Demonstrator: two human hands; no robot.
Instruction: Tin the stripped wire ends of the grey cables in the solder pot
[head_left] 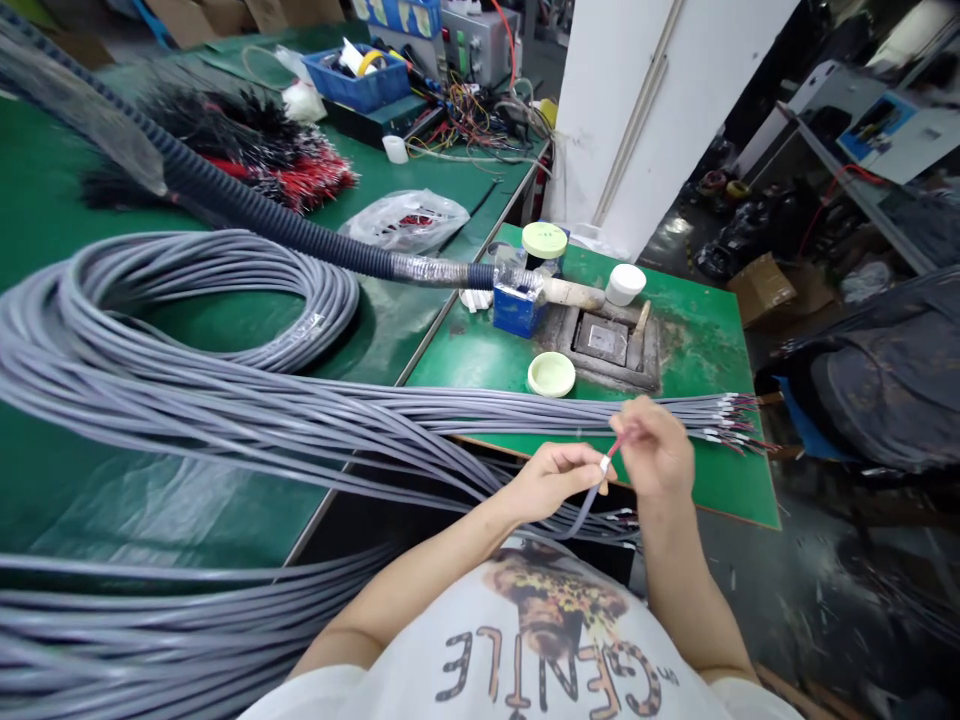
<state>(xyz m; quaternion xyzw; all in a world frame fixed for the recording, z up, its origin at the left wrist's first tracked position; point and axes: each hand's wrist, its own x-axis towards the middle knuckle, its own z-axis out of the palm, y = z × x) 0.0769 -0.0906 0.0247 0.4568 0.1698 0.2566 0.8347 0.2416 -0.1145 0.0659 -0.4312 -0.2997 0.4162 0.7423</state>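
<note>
My left hand (559, 478) pinches a grey cable (586, 512) near its end, by a white band where the jacket stops. From that end, thin red and dark wires (618, 443) run up into the closed fingertips of my right hand (656, 447). Behind my hands, a bundle of grey cables (487, 408) lies across the green board, its stripped ends (731, 420) with white bands and reddish wires at the right. More cable ends (622, 518) hang below my hands, in front of the board's edge.
A square metal pot (602, 338) is set in the board (705, 340). Around it stand a pale green lid (551, 374), a white cup (625, 284) and a lidded jar (544, 242). A ribbed hose (300, 222) crosses from the upper left. Coiled cables (217, 245) cover the left table.
</note>
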